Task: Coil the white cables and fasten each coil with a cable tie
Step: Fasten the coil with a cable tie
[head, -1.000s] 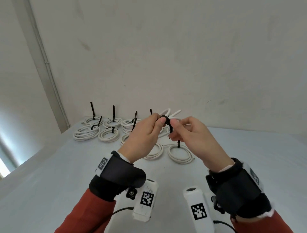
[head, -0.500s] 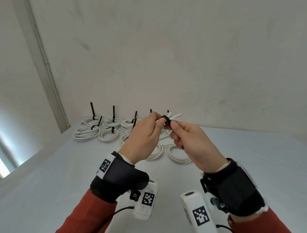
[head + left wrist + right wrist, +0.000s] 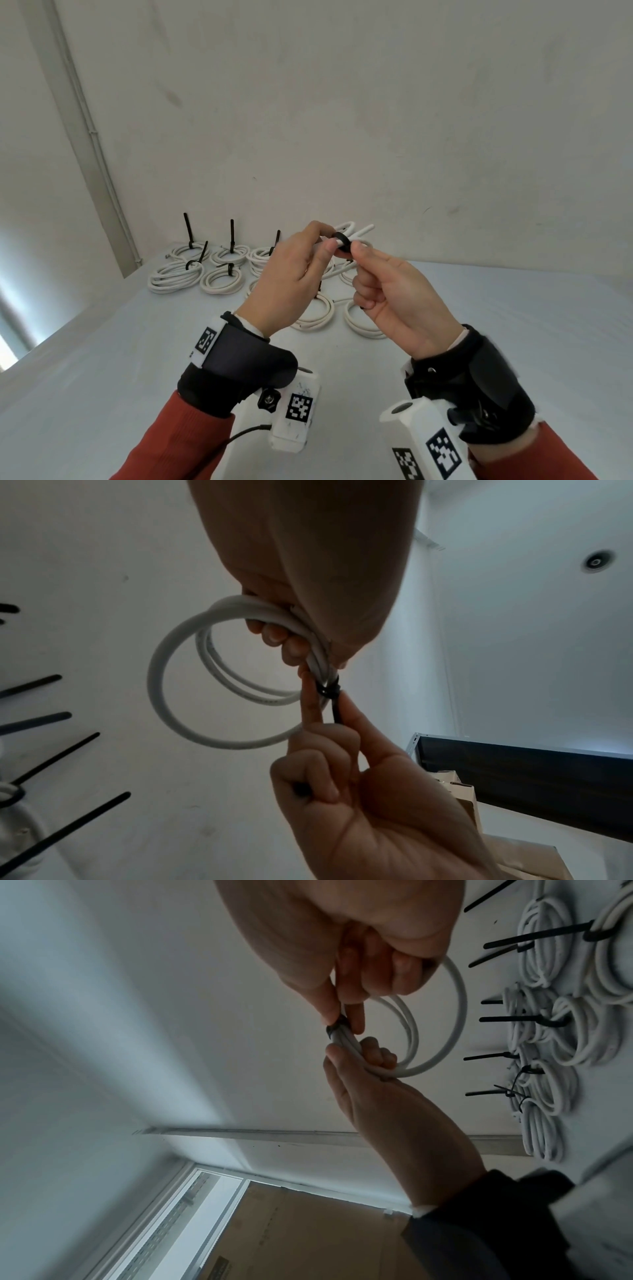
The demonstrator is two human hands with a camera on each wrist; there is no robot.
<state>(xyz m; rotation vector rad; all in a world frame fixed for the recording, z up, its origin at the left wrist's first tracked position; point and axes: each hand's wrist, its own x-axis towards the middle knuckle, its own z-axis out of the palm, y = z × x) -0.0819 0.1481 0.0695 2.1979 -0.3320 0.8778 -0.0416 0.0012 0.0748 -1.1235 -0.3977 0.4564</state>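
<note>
With my left grip point(image 3: 291, 274) around the white cable coil point(image 3: 157, 674) above the surface point(image 3: 513, 325) and my right grip point(image 3: 400, 301) pinching the black cable tie point(image 3: 329, 691), an off-axis pull may free 1 loop.

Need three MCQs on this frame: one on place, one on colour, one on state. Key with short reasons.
1. Where do the tied coils lie?
A. in a box
B. on the table, far end
C. on the floor

2. Colour of the cable tie on the held coil?
A. white
B. red
C. black

3. That tie's state?
A. loose on the table
B. looped round the coil, tail pinched by the right hand
C. snipped short

Key: 1 B, the head view shows them on the tabletop; 2 C, a dark band on white strands; 3 B, the left wrist view shows the loop and the pinched tail.
</note>
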